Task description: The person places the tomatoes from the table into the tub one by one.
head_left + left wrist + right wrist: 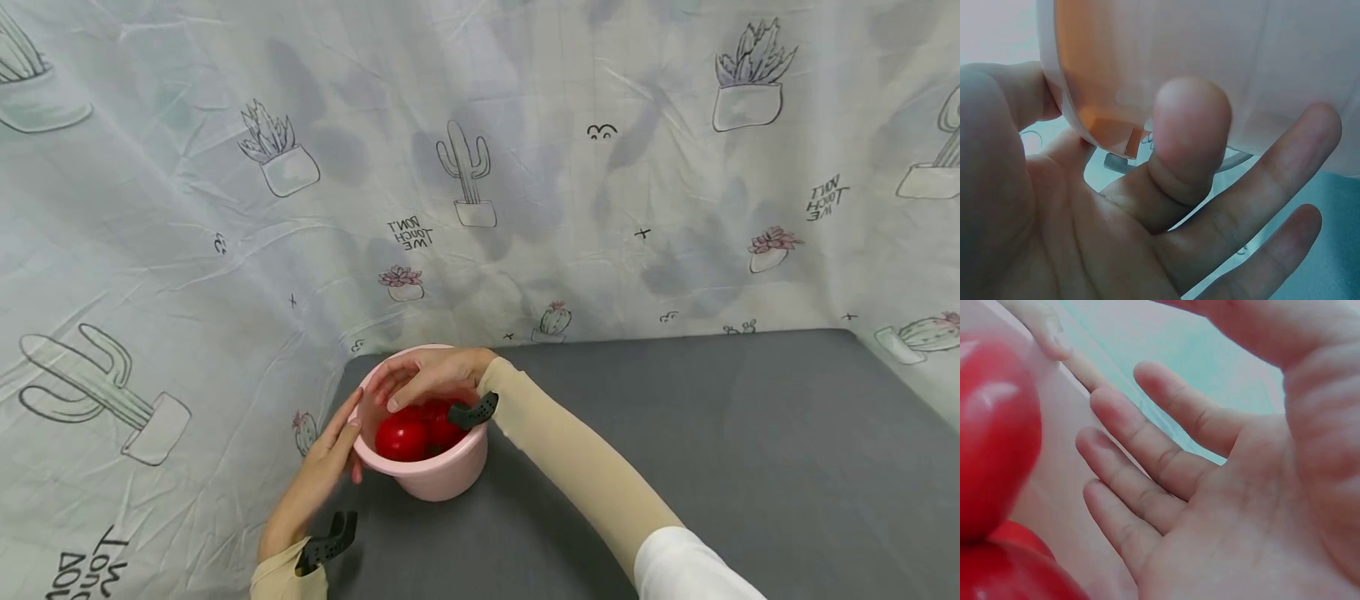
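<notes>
A pink plastic bucket [442, 482] stands at the far left of the grey table, with several glossy, rounded red things [402, 438] inside. My left hand [321, 473] holds the bucket's left rim, with the thumb and a finger on either side of it in the left wrist view; its other fingers spread along the outer wall [1210, 37]. Over the bucket's mouth reaches my right hand [435, 372], palm down with loosely bent fingers and nothing in it. In the right wrist view, the red things [997, 431] lie beside the relaxed fingers, apart from them.
The grey tabletop [690, 450] extends to the right of the bucket. A pale curtain [525, 183] printed with cactus pots hangs behind the table and along its left side. Black brackets [330, 546] are strapped to both wrists.
</notes>
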Tool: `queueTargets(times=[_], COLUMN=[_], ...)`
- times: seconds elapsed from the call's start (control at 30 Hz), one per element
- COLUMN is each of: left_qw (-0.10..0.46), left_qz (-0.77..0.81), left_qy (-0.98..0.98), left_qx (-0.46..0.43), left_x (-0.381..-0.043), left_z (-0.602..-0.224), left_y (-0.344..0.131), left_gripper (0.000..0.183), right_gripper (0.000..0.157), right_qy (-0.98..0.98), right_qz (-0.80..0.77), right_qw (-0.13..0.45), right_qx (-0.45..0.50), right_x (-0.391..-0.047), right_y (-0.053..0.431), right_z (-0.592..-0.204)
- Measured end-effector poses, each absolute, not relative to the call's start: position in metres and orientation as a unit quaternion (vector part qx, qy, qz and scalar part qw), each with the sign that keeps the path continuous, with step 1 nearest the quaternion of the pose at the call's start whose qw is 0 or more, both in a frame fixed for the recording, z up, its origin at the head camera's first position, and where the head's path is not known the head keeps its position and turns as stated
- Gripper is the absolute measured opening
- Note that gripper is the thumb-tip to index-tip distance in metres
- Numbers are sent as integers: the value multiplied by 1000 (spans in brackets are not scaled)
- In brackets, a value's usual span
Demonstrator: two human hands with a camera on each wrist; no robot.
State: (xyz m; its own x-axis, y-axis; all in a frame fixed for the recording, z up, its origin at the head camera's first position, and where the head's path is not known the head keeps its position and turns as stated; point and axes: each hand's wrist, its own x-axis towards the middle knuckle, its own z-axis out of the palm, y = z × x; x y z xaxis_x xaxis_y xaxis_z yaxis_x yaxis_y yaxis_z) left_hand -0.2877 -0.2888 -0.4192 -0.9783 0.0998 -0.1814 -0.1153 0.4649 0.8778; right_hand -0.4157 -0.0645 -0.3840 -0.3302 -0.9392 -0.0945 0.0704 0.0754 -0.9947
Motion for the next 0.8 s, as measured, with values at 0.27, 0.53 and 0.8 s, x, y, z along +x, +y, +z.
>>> queueTargets(times=[0.27, 0.53, 0.8], left_qw=[111, 89, 61], left_qz=[512, 525, 403], left_qy=[852, 845, 910], left_qx=[10, 52, 75], left_x=[-300, -308, -318], left_z=[-420, -423, -389], left_y=[-286, -285, -306], left_gripper=[58, 55, 61], right_gripper=[46, 35, 30], right_qy=[559, 456, 444], right_qz=[-615, -701, -720], right_qw=[428, 379, 335], right_qx=[-356, -397, -415], right_x=[-423, -420, -435], right_y=[-54, -19, 46], right_z=[-382, -367, -359])
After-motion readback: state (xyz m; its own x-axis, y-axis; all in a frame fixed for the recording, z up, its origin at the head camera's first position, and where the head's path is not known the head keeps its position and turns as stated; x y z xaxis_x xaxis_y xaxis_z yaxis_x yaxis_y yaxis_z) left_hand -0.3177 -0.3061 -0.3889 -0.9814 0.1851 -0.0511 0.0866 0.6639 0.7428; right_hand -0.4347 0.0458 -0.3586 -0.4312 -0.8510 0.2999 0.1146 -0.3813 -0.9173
